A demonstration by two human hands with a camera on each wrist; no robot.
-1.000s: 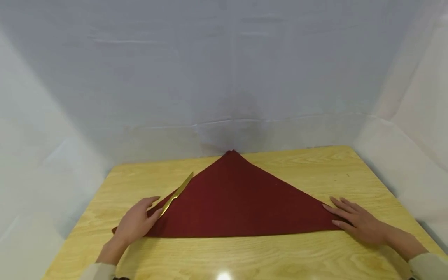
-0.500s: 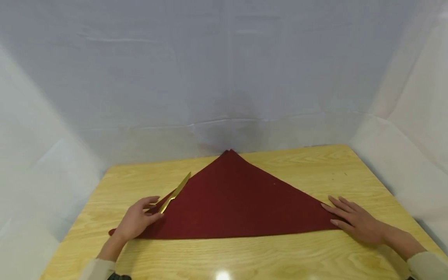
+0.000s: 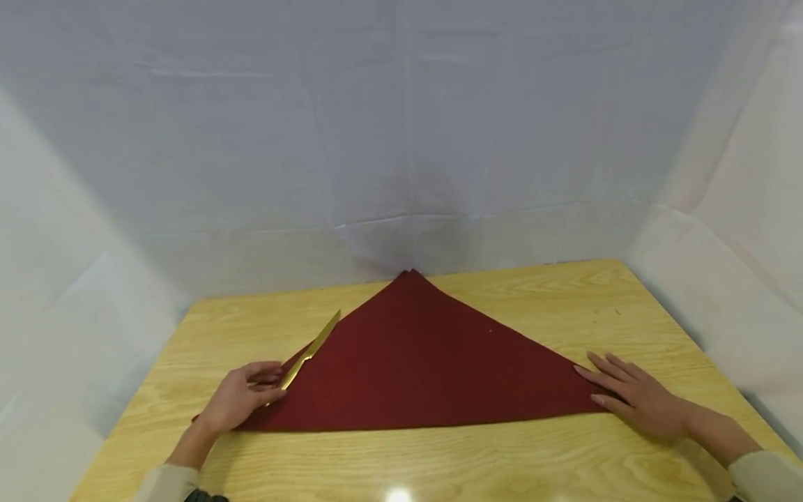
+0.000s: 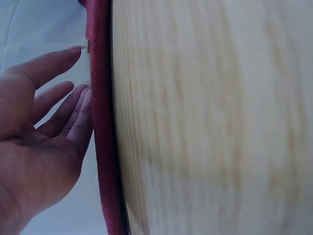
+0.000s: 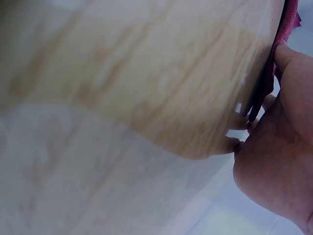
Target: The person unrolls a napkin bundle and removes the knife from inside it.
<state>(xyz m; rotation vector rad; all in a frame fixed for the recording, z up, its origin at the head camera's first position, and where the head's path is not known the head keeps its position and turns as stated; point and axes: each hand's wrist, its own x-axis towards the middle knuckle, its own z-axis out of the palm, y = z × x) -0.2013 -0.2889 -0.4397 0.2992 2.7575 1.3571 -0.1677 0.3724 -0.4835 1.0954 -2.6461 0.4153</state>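
A dark red cloth (image 3: 414, 362) lies folded into a triangle, its point at the back and its long edge near me. A gold knife (image 3: 307, 357) lies slantwise along its left slope, blade pointing away. My left hand (image 3: 235, 399) is at the knife's handle end, over the cloth's left corner. Its loosely bent fingers and its thumb stand apart in the left wrist view, where the cloth edge (image 4: 101, 122) hides most of the knife. My right hand (image 3: 646, 401) rests with spread fingers on the cloth's right corner, also seen in the right wrist view.
Beneath the cloth is a light wooden table (image 3: 439, 460) with a bright reflection at its front. A pale sheet wall (image 3: 401, 139) rises directly behind the table, and similar sheets stand at both sides.
My left hand has slid slightly back toward me and left along the knife's handle. The right hand stays on its corner. Cloth and knife look almost unmoved as the view shifts a little.
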